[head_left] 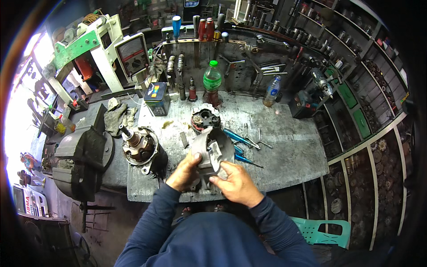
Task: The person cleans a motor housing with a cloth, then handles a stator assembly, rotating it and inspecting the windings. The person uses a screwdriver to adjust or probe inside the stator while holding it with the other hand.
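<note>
Between both hands, over the near part of the workbench, is a hollow grey metal housing (225,143), tilted with its open inside showing. My left hand (183,172) grips its left wall, thumb on the outer face. With fingers and thumb closed on its lower right edge, my right hand (239,183) holds the other side. Just behind the housing sits a round motor part (205,118) with dark and reddish pieces. A larger motor body (143,153) with a toothed shaft pointing up stands to the left. Blue-handled tools (239,137) lie right of the housing.
A bench vise (84,151) is bolted at the left, beside grey rags (116,116). Farther back stand a battery (156,99), a green-capped bottle (212,78), a water bottle (272,92) and a cordless drill (321,82). A green plastic chair (327,231) is at lower right.
</note>
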Motion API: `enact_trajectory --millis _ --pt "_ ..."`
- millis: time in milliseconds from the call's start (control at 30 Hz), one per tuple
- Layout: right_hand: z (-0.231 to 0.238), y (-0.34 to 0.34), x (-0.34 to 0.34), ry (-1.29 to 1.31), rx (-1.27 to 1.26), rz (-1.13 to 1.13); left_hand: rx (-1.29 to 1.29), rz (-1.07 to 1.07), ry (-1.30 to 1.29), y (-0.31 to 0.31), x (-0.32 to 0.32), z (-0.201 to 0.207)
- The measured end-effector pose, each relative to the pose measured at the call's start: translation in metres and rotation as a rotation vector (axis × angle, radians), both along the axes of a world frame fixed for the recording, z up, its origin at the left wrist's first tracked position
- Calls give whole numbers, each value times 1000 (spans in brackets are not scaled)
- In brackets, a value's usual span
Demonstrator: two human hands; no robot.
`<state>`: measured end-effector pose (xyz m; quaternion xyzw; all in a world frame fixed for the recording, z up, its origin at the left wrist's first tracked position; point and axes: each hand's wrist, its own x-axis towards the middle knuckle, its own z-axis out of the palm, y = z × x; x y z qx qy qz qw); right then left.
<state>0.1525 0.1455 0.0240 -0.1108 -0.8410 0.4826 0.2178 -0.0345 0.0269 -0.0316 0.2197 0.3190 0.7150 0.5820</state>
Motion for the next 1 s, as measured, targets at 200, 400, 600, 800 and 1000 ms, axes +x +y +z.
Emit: enact_trajectory --millis 200,400,600,800,1000 --pt "33 5 3 -415 -272 347 55 -6 -337 -12 12 -32" --pt "33 66 37 -104 1282 -36 -93 -5 -361 -9 10 -19" --pt "-31 9 26 -408 1068 95 -33 37 77 1 30 1" --pt "-20 8 21 -195 -282 285 -9 74 44 -7 14 6" --pt "-14 35 29 -249 807 281 -208 5 -248 2 18 -10"
